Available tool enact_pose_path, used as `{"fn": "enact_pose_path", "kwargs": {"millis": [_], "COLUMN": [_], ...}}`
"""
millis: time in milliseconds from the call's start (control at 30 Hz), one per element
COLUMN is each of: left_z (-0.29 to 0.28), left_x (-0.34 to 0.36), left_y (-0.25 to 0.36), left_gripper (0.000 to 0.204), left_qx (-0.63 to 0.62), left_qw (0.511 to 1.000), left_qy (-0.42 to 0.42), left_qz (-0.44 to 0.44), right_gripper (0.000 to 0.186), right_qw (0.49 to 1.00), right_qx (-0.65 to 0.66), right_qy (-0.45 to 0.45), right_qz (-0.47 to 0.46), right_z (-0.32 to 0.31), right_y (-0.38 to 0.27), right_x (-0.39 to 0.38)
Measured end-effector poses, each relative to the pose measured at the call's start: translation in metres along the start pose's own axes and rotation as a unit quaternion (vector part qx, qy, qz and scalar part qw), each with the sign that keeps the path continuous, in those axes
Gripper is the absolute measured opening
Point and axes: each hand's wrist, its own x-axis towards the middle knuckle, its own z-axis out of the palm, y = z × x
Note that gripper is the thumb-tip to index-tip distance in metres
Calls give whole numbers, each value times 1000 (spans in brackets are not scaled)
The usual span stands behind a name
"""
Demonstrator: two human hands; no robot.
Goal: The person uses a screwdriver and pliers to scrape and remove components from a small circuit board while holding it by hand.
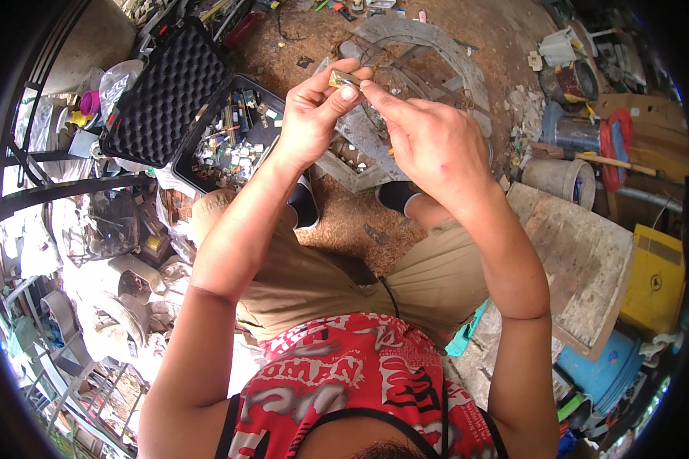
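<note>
Up in front of me, over the far side of my lap, my left hand [311, 115] pinches a small gold-coloured metal piece [338, 78] between thumb and fingers. I cannot make out its exact kind. My right hand [440, 149] comes in from the right with its index finger stretched out. That fingertip is at the right end of the piece, while the other fingers curl underneath and are partly hidden. Left of my hands lies an opened black case [168, 96] with egg-crate foam in its lid. Small circuit boards and electronic parts [241, 126] fill its lower half.
A weathered curved frame [467, 73] lies on the brown floor ahead. To my right are a worn wooden board [570, 252], a grey bucket [555, 180], a yellow container [654, 279] and a blue tub [608, 371]. Scrap and a metal rack [69, 187] crowd the left.
</note>
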Motion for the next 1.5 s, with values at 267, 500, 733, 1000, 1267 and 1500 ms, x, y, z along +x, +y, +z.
{"fn": "enact_pose_path", "kwargs": {"millis": [267, 500, 733, 1000, 1267, 1500], "left_z": [8, -1, 6, 5, -3, 7], "left_x": [-1, 7, 4, 7, 3, 2], "left_y": [2, 6, 6, 0, -5, 5], "left_gripper": [30, 26, 24, 26, 32, 34], "left_qx": [143, 184, 80, 65, 98, 63], "left_qw": [987, 979, 993, 995, 993, 996], "left_qy": [26, 22, 20, 37, 11, 34], "left_qz": [74, 82, 79, 71, 60, 47], "right_gripper": [40, 31, 28, 31, 30, 31], "right_qw": [997, 998, 992, 982, 986, 992], "right_qx": [-56, -1, 46, 64, 97, 51], "right_qy": [-60, -59, -117, -174, -136, -112], "right_qz": [8, -27, -17, 29, 10, 9], "right_z": [-4, -7, -18, -25, -16, -24], "right_y": [-2, 5, 7, 6, 18, 13], "right_x": [7, 24, 41, 49, 38, 24]}}
